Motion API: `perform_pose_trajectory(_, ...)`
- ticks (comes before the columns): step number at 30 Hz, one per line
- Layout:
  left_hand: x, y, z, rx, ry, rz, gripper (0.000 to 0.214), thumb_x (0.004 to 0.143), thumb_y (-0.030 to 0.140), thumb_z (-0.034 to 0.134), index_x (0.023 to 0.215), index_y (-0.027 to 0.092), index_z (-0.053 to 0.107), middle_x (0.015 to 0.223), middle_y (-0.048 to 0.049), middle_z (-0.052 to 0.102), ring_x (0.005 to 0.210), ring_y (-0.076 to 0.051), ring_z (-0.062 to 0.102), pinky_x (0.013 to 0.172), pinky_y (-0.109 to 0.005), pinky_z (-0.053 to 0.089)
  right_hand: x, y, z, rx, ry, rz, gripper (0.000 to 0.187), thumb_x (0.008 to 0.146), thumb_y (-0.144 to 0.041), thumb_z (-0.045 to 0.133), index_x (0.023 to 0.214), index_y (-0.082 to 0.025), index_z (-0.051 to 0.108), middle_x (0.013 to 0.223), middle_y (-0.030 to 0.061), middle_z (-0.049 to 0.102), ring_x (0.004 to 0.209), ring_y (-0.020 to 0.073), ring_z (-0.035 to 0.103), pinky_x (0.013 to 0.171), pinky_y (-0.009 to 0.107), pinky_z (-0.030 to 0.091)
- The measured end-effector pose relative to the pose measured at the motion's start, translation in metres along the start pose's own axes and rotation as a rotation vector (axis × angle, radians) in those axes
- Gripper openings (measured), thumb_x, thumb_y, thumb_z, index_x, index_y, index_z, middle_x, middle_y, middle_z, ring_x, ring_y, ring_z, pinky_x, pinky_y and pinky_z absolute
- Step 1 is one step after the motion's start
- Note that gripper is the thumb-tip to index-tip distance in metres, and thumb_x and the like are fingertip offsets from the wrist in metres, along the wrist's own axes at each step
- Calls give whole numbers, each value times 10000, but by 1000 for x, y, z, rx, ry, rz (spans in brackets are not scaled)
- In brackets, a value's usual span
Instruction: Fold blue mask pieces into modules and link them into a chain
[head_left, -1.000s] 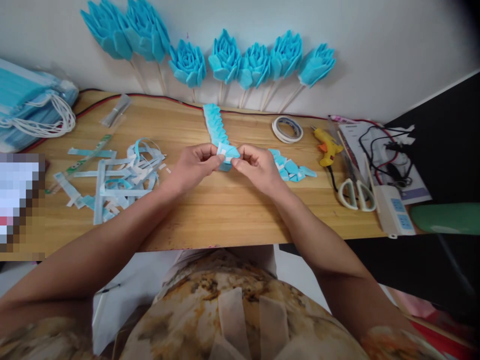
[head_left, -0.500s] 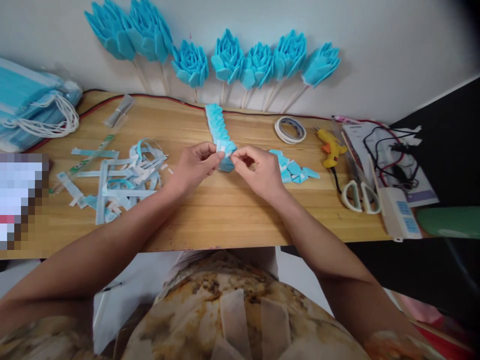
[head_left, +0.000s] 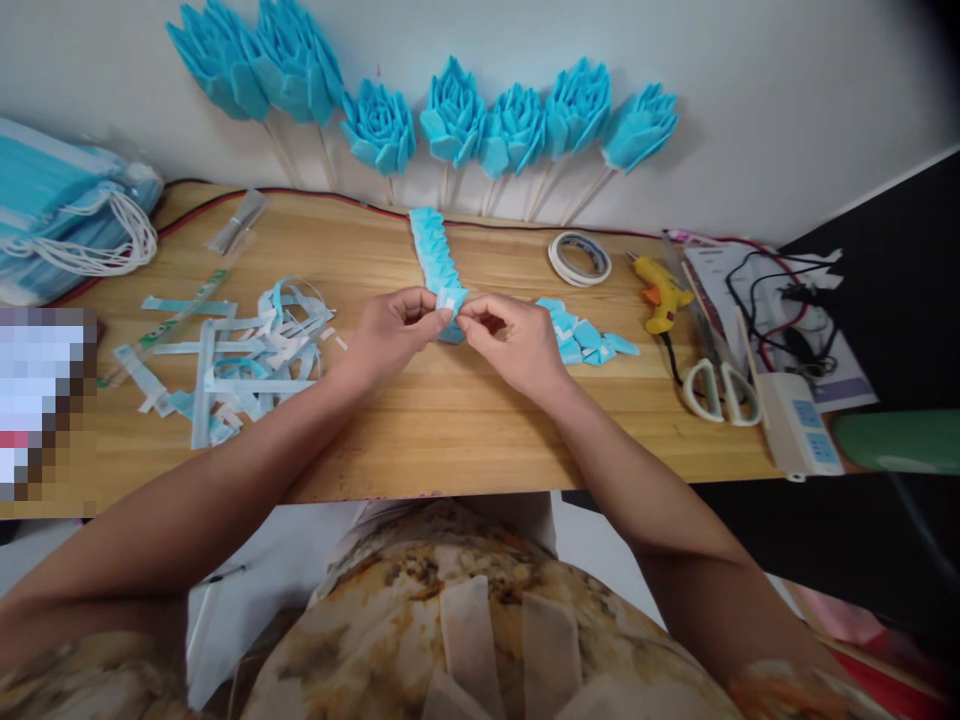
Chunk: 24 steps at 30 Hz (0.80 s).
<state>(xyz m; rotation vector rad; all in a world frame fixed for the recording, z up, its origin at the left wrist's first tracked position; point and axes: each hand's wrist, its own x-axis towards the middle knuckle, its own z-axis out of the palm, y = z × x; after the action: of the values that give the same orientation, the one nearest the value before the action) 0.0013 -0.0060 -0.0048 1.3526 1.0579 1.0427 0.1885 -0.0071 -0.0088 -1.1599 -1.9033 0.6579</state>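
Note:
My left hand (head_left: 390,330) and my right hand (head_left: 510,340) meet at the middle of the wooden table (head_left: 450,420). Both pinch a small folded blue-and-white piece (head_left: 451,305) between thumb and fingers. It sits at the near end of a row of overlapping folded blue petals (head_left: 433,248) that runs toward the wall. A small heap of loose folded blue pieces (head_left: 585,338) lies just right of my right hand.
Blue flowers on sticks (head_left: 450,115) lean on the wall. Cut strips (head_left: 225,345) lie at left, a mask stack (head_left: 67,225) far left. At right are a tape roll (head_left: 579,258), yellow glue gun (head_left: 660,295), scissors (head_left: 720,385), a power strip (head_left: 796,425) and cables.
My right hand's fingers have closed in toward my left, so both now pinch the small piece tightly. The piece looks more folded together. Nothing else on the table moved.

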Motion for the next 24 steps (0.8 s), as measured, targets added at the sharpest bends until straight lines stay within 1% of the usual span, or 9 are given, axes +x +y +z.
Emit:
perform_pose_trajectory(8, 1, 2, -1, 15, 10, -48, 232, 882, 204, 670, 678, 188, 561, 570, 56, 477, 513, -75, 376, 511, -234, 289, 0, -1, -2, 67, -21, 22, 187, 921, -267, 596, 829, -199, 744, 801, 4, 759, 711, 128, 620, 712, 277, 458)
perform_pose_trajectory(11, 1, 1, 0, 2, 14, -39, 231, 877, 197, 675, 677, 188, 562, 576, 59, 478, 510, -74, 372, 515, -242, 283, 0, -2, -2, 73, -18, 37, 182, 913, -297, 620, 835, -196, 750, 794, 3, 761, 694, 126, 608, 691, 274, 449)
perform_pose_trajectory(14, 0, 3, 0, -20, 5, -30, 188, 862, 217, 683, 700, 180, 595, 579, 62, 478, 513, -73, 362, 513, -247, 263, 0, -1, -1, 92, -20, 65, 171, 904, -315, 650, 836, -192, 747, 815, 4, 773, 690, 122, 602, 685, 274, 442)
perform_pose_trajectory(17, -1, 4, 0, -33, -9, -35, 171, 845, 249, 682, 709, 171, 611, 571, 62, 475, 514, -74, 355, 510, -250, 249, 0, -1, -1, 105, -37, 75, 178, 914, -310, 639, 843, -188, 748, 821, 5, 773, 707, 123, 608, 699, 275, 443)
perform_pose_trajectory(24, 1, 3, -1, -20, -6, -18, 204, 828, 271, 709, 687, 185, 589, 574, 55, 484, 520, -76, 371, 511, -243, 278, 1, -2, -3, 116, -50, 67, 207, 921, -336, 612, 826, -194, 731, 779, -2, 736, 688, 124, 587, 683, 273, 436)
